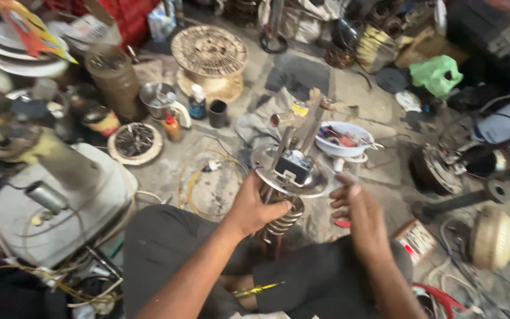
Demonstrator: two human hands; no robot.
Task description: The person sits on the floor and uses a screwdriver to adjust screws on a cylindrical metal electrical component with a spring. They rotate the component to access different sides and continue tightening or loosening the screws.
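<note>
The left hand (254,208) grips the coil heater (287,177) to keep it upright; the right hand (354,208), fingers apart, maybe touches its plate.

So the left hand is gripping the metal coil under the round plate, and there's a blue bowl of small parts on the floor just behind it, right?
Not quite: the bowl is white, not blue, as the head view shows. The rest holds: the left hand grips the metal coil under the round plate, and the bowl of small parts sits on the floor just behind.
</note>
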